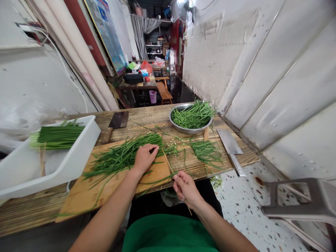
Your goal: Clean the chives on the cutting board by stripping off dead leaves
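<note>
A loose pile of garlic chives (118,154) lies on the wooden cutting board (78,199). Over the right end of this pile is my left hand (146,158), its fingers curled together; whatever is between them is hidden. Beyond the board's right corner, at the table edge, my right hand (186,189) pinches a long green chive blade (160,180) that trails left across the board. A thin pale stalk also runs up from near its fingertips. A smaller bunch of chives (206,152) and scattered pale trimmings (171,147) lie to the right.
A steel bowl (191,130) heaped with chives stands at the back. One cleaver (231,148) lies at right, handle over the edge; a dark-bladed one (118,120) lies behind the board. A white bin (78,154) holding bundled chives is at left, a plastic stool (296,199) at right.
</note>
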The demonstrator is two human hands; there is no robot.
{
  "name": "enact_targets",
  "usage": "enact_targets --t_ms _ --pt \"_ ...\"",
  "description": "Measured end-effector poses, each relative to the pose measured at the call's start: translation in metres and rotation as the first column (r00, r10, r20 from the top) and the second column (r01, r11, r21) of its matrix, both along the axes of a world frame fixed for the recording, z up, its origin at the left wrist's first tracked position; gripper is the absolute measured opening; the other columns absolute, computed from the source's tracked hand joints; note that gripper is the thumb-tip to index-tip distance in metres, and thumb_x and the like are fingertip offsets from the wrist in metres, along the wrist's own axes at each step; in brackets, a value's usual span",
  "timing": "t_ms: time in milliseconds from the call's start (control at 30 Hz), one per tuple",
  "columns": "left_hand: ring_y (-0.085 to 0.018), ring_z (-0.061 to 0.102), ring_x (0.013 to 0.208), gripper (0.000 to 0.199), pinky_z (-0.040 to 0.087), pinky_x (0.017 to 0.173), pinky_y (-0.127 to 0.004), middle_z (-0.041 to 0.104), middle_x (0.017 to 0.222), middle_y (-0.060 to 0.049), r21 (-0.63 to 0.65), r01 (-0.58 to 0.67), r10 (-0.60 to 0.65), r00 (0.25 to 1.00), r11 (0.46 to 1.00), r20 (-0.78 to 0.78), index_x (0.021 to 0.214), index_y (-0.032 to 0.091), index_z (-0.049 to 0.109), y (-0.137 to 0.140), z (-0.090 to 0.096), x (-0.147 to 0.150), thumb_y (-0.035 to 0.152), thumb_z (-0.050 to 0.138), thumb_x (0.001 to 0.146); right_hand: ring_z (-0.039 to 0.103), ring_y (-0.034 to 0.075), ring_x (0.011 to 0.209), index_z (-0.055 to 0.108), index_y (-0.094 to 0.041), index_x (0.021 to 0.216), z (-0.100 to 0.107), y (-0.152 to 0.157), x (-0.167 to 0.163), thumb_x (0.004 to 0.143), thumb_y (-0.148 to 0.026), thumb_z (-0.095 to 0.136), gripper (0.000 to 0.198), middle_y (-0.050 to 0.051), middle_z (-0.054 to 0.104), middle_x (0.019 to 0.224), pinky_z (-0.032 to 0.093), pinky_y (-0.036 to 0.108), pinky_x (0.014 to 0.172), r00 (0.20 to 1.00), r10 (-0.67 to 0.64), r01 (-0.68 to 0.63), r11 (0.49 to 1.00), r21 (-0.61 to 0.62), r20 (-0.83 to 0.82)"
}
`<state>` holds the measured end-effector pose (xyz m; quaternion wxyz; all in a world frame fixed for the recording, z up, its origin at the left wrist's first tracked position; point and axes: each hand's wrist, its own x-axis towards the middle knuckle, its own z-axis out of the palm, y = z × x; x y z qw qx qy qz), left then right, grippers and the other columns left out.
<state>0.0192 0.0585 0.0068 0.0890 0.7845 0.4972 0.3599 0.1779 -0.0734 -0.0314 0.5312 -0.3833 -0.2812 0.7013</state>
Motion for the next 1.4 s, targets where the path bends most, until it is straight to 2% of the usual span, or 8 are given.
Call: enact_targets --t_ms 100,233,400,633,1067,1300,1400 --pt "-0.016 0.061 0.073 0.022 0.046 0.07 -0.027 0.069 0.08 -0.002 -0.077 0.021 -0.019 0.999 0.997 0.027 0.078 0.019 0.068 0.002 -0.002 0.001 0.032 0.05 0.077 0.021 0.001 0.018 0.036 -0.021 0.07 -0.001 0.0 0.0 0.072 -0.044 0.061 0.034 -0.011 0.051 0.039 0.014 0.011 0.02 1.0 -0.004 0.004 1.0 0.003 -0.002" --pt "-0.016 0.061 0.072 0.023 0.046 0.069 -0.027 0.069 0.079 -0.002 -0.11 0.065 -0.063 0.998 0.992 0.02 0.08 0.019 0.068 0.002 0.0 0.001 0.032 0.05 0.078 0.02 0.001 0.018 0.037 -0.021 0.07 0.0 0.001 0.0 0.071 -0.044 0.061 0.033 -0.011 0.051 0.039 0.014 0.011 0.02 1.0 -0.011 0.011 1.0 -0.002 0.001" --pt "-0.015 0.06 0.069 0.024 0.045 0.067 -0.026 0.068 0.077 -0.002 -0.117 0.083 -0.081 0.996 0.99 0.021 0.081 0.018 0.068 0.001 0.001 0.002 0.033 0.05 0.077 0.02 0.001 0.018 0.037 -0.021 0.069 0.003 0.0 -0.001 0.069 -0.045 0.061 0.034 -0.011 0.05 0.038 0.013 0.011 0.02 1.0 -0.006 0.005 1.0 -0.01 -0.007" --pt "-0.016 0.06 0.07 0.022 0.044 0.067 -0.026 0.069 0.077 -0.002 -0.133 0.041 -0.036 0.999 0.99 0.037 0.078 0.018 0.068 0.002 -0.001 0.002 0.032 0.051 0.076 0.02 0.0 0.018 0.036 -0.021 0.069 0.004 0.0 -0.001 0.068 -0.045 0.062 0.036 -0.012 0.05 0.038 0.012 0.011 0.02 1.0 -0.004 0.004 1.0 -0.026 -0.011" --pt "-0.015 0.059 0.07 0.022 0.042 0.068 -0.026 0.067 0.077 -0.003 -0.096 0.125 -0.125 0.992 0.988 0.011 0.08 0.018 0.067 0.001 0.0 0.0 0.031 0.049 0.08 0.02 0.0 0.018 0.037 -0.021 0.07 0.001 0.0 -0.001 0.069 -0.045 0.062 0.035 -0.011 0.051 0.038 0.011 0.011 0.02 1.0 -0.002 0.002 1.0 -0.025 -0.01" --pt "-0.015 0.059 0.081 0.022 0.036 0.078 -0.03 0.068 0.085 -0.003 -0.046 0.169 -0.171 0.984 0.985 -0.046 0.081 0.02 0.066 -0.003 0.004 0.0 0.032 0.048 0.082 0.019 0.0 0.018 0.038 -0.021 0.07 0.001 0.0 -0.002 0.07 -0.045 0.062 0.034 -0.011 0.05 0.038 0.012 0.011 0.02 1.0 -0.009 0.008 1.0 -0.023 -0.026" --pt "-0.014 0.058 0.08 0.023 0.035 0.079 -0.03 0.067 0.085 -0.002 -0.083 0.268 -0.274 0.958 0.96 -0.08 0.081 0.02 0.067 -0.009 0.011 0.002 0.032 0.046 0.083 0.02 0.0 0.018 0.038 -0.021 0.071 0.001 0.001 -0.002 0.07 -0.045 0.062 0.034 -0.011 0.05 0.039 0.013 0.011 0.02 0.999 -0.014 0.013 1.0 -0.022 -0.039"
